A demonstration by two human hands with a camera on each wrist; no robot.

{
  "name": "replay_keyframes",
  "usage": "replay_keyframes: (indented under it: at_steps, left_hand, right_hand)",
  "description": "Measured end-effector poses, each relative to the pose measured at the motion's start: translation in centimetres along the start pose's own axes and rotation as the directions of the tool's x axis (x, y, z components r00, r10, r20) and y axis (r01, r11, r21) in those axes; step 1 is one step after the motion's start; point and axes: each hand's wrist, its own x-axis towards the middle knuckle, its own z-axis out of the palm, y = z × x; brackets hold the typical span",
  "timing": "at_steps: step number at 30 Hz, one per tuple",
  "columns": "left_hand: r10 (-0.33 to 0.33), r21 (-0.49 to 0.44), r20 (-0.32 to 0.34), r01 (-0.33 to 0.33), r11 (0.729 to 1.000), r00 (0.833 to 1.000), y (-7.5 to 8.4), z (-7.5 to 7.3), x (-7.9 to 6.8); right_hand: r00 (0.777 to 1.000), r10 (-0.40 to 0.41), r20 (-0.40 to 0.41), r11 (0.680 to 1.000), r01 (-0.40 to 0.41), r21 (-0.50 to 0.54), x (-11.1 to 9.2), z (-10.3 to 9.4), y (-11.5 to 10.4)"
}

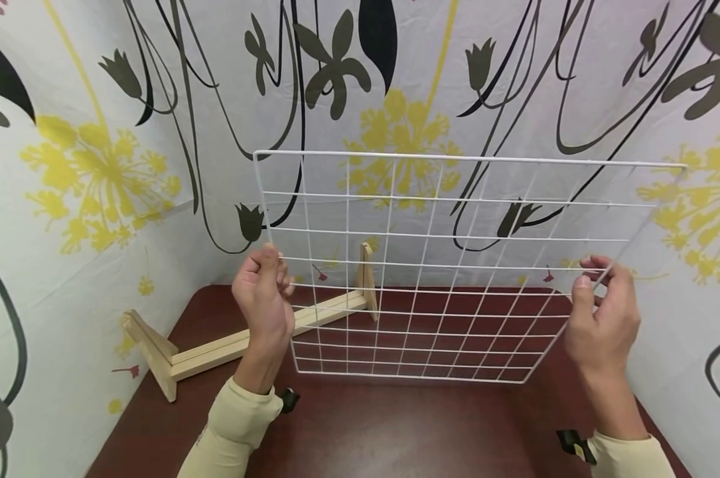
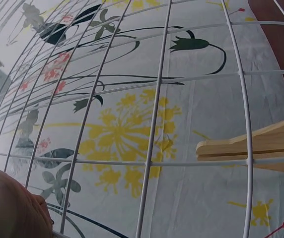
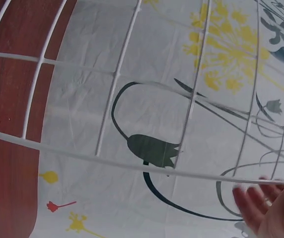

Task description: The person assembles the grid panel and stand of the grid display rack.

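Note:
Both hands hold a white wire grid panel (image 1: pixel 455 158) in front of the body, tilted, its top edge looking wider than its bottom edge. The left hand (image 1: pixel 267 295) grips the left side rail partway down, thumb uppermost. On the opposite rail, the right hand (image 1: pixel 604 318) has its thumb on the near side and its fingers curled about the wire. In the right wrist view some fingertips (image 3: pixel 246 201) show by the panel's edge. Behind the panel and the left forearm stands a pale wooden stand (image 1: pixel 216 352), a grooved bar between two upright end pieces.
A dark red-brown table (image 1: pixel 431 425) lies below the panel. White cloth walls (image 1: pixel 204 133) printed with flowers enclose it at the back and both sides. The stand's left end piece (image 1: pixel 150 352) is close to the table's left edge.

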Motion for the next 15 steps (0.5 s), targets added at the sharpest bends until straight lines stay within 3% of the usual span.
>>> replay_keyframes:
  at_steps: [3,5,7,9,11,12,15]
  left_hand:
    - [-0.013,0.017,-0.013,0.013,1.0,1.0,0.0,-0.2,-0.2]
    - [-0.017,0.025,-0.019,0.017,1.0,1.0,0.0,-0.3,-0.4]
    - [-0.011,0.026,-0.027,0.012,1.0,1.0,0.0,-0.2,-0.6]
    - [0.003,0.028,-0.025,-0.002,1.0,1.0,0.0,0.0,-0.7]
    - [0.013,0.019,-0.021,-0.013,1.0,1.0,-0.1,0.3,-0.7]
    - [0.019,0.019,-0.018,-0.019,1.0,1.0,-0.1,0.5,-0.7]
    - [0.025,0.015,-0.006,-0.025,1.0,1.0,-0.1,1.1,-0.8]
  right_hand:
    - [0.999,-0.015,-0.043,1.0,0.015,0.001,-0.3,0.4,-0.7]
    - [0.987,-0.041,-0.158,0.999,0.044,0.017,-0.7,1.1,-1.9]
    - [0.941,-0.102,-0.321,0.991,0.124,0.05,-1.0,2.1,-3.7]
    - [0.868,-0.171,-0.467,0.969,0.233,0.079,-1.5,3.3,-5.7]
    - [0.803,-0.257,-0.538,0.93,0.356,0.088,-2.1,4.5,-7.6]
    - [0.787,-0.303,-0.538,0.907,0.411,0.089,-2.4,5.0,-8.4]
    - [0.783,-0.423,-0.456,0.842,0.525,0.121,-3.2,6.1,-10.8]
